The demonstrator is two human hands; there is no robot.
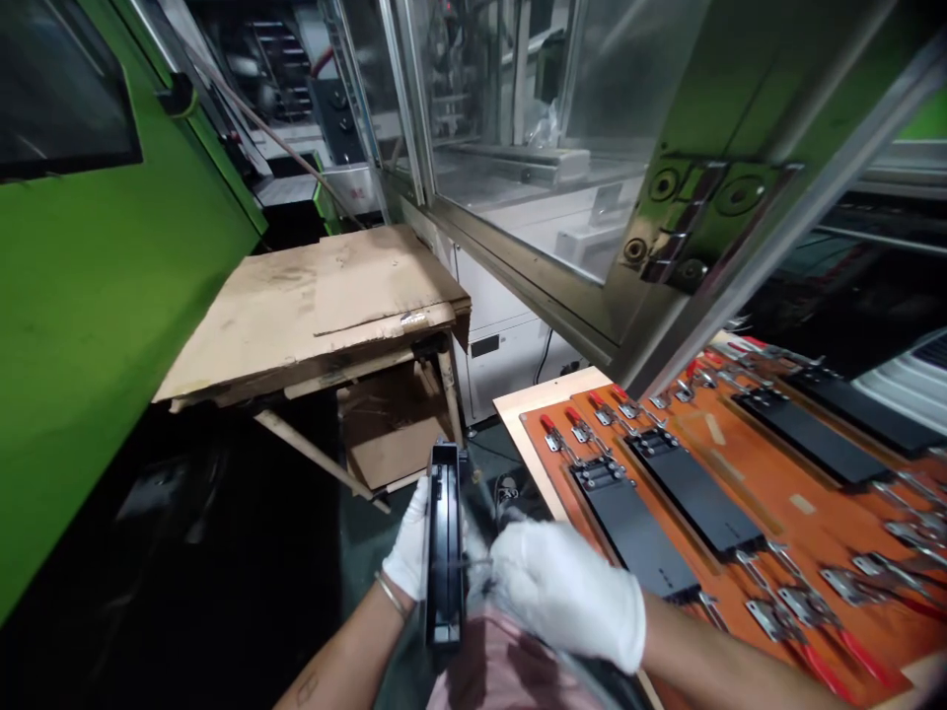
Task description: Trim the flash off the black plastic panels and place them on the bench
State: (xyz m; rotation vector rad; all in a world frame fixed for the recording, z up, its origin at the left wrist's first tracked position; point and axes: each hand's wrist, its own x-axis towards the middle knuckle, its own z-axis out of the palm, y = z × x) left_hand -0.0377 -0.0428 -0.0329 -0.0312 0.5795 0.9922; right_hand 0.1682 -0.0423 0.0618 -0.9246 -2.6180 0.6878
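- Head camera: a worker in white gloves holds a long, narrow black casing (445, 552) in front of the body, between a cardboard-topped counter (332, 276) and an orange-topped counter (769, 473)
- The black casing, seen edge-on, points away from the wearer; its slim side is dark and glossy, with a groove along its length and a small projection at the far end
- The left grip (408, 547) is closed around the black casing, palm against its left side, a bracelet (394, 595) at the wrist
- The right grip (558, 587), fingers curled, hangs just to the right of the black casing; a thin dark line runs between the two, too blurred to name, and whether the fingers are clenched on anything cannot be told
- By count: one black casing in hand, two gloved hands, two counters and, on the orange one, four flat black plates (692, 493) in view, lying side by side
- Four red-handled clamps (581, 426) line the near left corner of that counter; more metal clamps sit around the plates, some cut off or overlapping, leaving their full number unclear
- A green machine (81, 325) fills the left side, and a metal-framed glazed panel (533, 177) stands behind
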